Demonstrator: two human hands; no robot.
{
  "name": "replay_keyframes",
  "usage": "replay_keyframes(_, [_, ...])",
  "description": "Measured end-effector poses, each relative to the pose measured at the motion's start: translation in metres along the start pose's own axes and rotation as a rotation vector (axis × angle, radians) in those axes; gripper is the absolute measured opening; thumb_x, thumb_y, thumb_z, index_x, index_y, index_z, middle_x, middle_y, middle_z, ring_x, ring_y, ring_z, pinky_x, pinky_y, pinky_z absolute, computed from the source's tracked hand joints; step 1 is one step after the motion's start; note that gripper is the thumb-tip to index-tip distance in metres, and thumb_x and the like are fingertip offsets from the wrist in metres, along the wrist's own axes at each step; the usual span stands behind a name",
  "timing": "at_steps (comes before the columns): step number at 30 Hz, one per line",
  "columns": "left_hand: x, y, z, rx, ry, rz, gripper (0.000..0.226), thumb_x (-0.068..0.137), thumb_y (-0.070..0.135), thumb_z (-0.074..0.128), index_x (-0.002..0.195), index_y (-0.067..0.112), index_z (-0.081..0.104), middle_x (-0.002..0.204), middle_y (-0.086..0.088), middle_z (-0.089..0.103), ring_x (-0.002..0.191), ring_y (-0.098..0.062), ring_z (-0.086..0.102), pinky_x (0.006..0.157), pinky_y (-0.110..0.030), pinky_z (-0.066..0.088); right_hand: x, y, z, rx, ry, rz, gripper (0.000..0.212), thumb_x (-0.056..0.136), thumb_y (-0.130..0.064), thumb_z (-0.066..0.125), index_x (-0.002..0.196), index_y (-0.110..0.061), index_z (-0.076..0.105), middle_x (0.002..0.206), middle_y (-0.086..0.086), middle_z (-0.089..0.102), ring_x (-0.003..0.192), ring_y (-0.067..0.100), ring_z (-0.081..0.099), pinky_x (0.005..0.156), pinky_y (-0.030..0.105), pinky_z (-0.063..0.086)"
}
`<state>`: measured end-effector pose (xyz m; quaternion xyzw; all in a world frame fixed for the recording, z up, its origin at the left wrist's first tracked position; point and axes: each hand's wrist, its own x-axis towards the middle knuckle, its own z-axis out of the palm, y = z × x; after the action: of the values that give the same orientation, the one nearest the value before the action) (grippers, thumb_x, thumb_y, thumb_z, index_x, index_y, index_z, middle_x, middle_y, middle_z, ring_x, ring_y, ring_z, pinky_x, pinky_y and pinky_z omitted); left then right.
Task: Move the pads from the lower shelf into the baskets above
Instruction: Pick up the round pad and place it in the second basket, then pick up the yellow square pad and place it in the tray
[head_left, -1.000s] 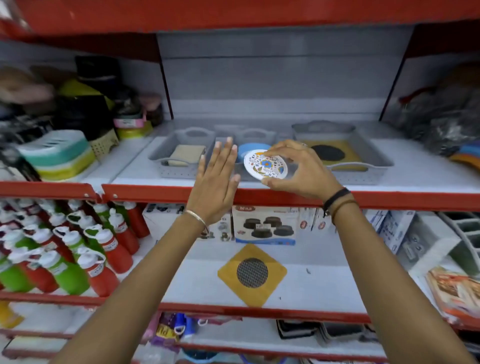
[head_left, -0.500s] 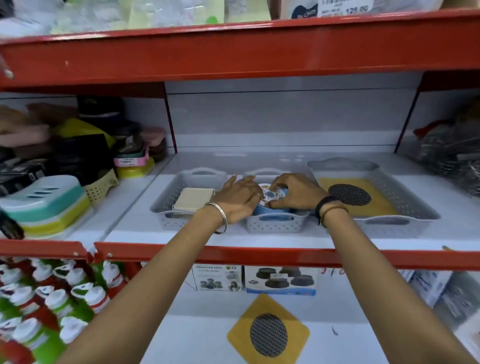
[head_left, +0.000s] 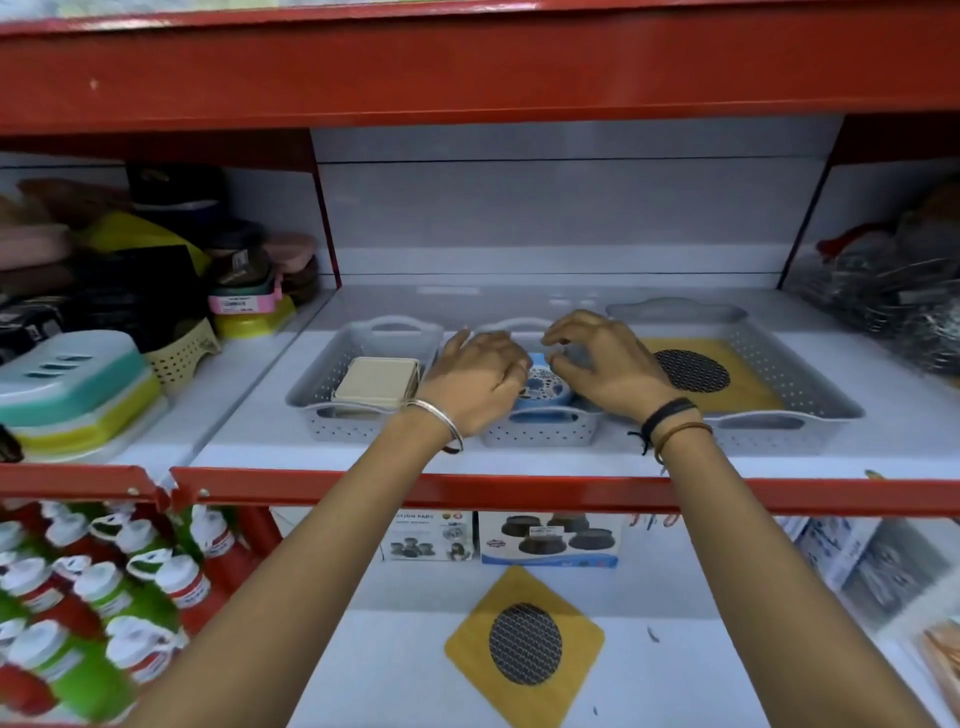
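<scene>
A: Logging progress: round patterned pad (head_left: 543, 382) sits in the middle basket (head_left: 540, 434); cream pads (head_left: 375, 382) in the left basket (head_left: 332, 415); one yellow mesh pad (head_left: 727, 384) in the right basket (head_left: 810, 410).

B: Hands?

A: Left hand (head_left: 475, 382) rests curled at the round pad's edge; right hand (head_left: 605, 364) hovers above, fingers loosely spread, holding nothing.

B: Remaining?

A: One yellow pad (head_left: 524, 644) lies mid lower shelf (head_left: 374, 670), near its front edge. Boxes (head_left: 548, 538) stand behind; bottles (head_left: 104, 597) crowd the left. Approach looks unobstructed.
</scene>
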<state>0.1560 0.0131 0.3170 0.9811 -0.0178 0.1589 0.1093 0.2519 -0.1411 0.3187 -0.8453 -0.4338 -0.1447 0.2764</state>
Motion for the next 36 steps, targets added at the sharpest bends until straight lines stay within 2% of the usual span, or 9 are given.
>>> replay_keyframes(2, [-0.021,0.014,-0.003,-0.102,0.254,0.068,0.044,0.087,0.028,0.027,0.111,0.015,0.062,0.121,-0.003,0.065,0.118,-0.018,0.054,0.106,-0.037,0.037,-0.019,-0.017,-0.01,0.056,0.119,-0.08,0.025,0.087,-0.021,0.056,0.108,-0.011,0.066,0.112,0.006,0.066,0.099,0.018,0.061,0.092,0.031,0.048])
replay_keyframes(5, [-0.059,0.033,0.008,-0.296,0.508,0.105,0.035,0.09,0.021,0.033,0.107,0.011,0.063,0.111,-0.003,0.066,0.106,-0.016,0.057,0.093,-0.035,0.043,-0.057,-0.039,-0.013,0.171,0.266,-0.203,0.02,0.087,-0.017,0.057,0.102,-0.007,0.066,0.1,0.009,0.069,0.092,0.019,0.063,0.085,0.031,0.051])
replay_keyframes(11, [-0.132,0.052,0.057,-0.375,0.651,0.045,0.029,0.09,0.012,0.037,0.098,0.0,0.062,0.1,-0.015,0.063,0.1,-0.02,0.054,0.09,-0.027,0.04,-0.143,-0.049,0.027,0.408,0.22,-0.142,0.013,0.085,-0.007,0.062,0.096,-0.004,0.068,0.09,0.008,0.069,0.082,0.013,0.064,0.08,0.022,0.051])
replay_keyframes(14, [-0.158,0.046,0.094,-0.379,0.525,-0.024,0.027,0.09,0.013,0.039,0.097,0.0,0.061,0.1,-0.015,0.06,0.1,-0.019,0.052,0.09,-0.024,0.039,-0.18,-0.031,0.064,0.454,0.063,0.011,0.016,0.086,-0.01,0.061,0.1,-0.008,0.068,0.095,0.005,0.069,0.084,0.009,0.062,0.078,0.022,0.051])
replay_keyframes(20, [-0.187,0.027,0.175,-0.394,0.163,-0.191,0.032,0.092,0.019,0.035,0.107,0.002,0.058,0.108,-0.016,0.058,0.104,-0.021,0.051,0.091,-0.026,0.039,-0.245,0.007,0.147,0.321,-0.209,0.3,0.02,0.085,-0.011,0.055,0.101,-0.005,0.066,0.098,0.013,0.069,0.087,0.03,0.064,0.077,0.042,0.055])
replay_keyframes(25, [-0.192,0.01,0.234,-0.301,-0.177,-0.302,0.043,0.09,0.026,0.036,0.124,0.003,0.05,0.131,-0.017,0.05,0.117,-0.032,0.049,0.099,-0.045,0.043,-0.276,0.016,0.19,0.157,-0.406,0.52,0.031,0.083,-0.016,0.054,0.11,-0.003,0.062,0.108,0.019,0.065,0.098,0.038,0.061,0.082,0.045,0.052])
replay_keyframes(29, [-0.19,-0.002,0.265,-0.156,-0.334,-0.472,0.051,0.094,0.028,0.04,0.139,0.005,0.032,0.151,-0.022,0.027,0.138,-0.036,0.029,0.107,-0.052,0.037,-0.281,0.011,0.21,0.052,-0.583,0.769,0.046,0.084,-0.022,0.056,0.123,0.0,0.044,0.12,0.022,0.054,0.112,0.039,0.051,0.09,0.045,0.046])
replay_keyframes(33, [-0.179,-0.011,0.28,-0.165,-0.501,-0.617,0.06,0.094,0.018,0.039,0.145,-0.001,0.014,0.15,-0.026,0.026,0.137,-0.04,0.028,0.108,-0.051,0.033,-0.269,0.005,0.226,0.183,-0.513,0.993,0.057,0.081,-0.02,0.059,0.127,0.005,0.036,0.124,0.025,0.051,0.116,0.041,0.05,0.094,0.045,0.046])
replay_keyframes(36, [-0.164,-0.018,0.281,-0.175,-0.489,-0.704,0.061,0.089,0.012,0.043,0.143,-0.004,0.018,0.14,-0.028,0.034,0.128,-0.043,0.035,0.102,-0.051,0.037,-0.258,0.009,0.235,0.457,-0.378,1.338,0.058,0.079,-0.018,0.06,0.127,0.003,0.035,0.13,0.024,0.049,0.118,0.04,0.051,0.097,0.044,0.047])
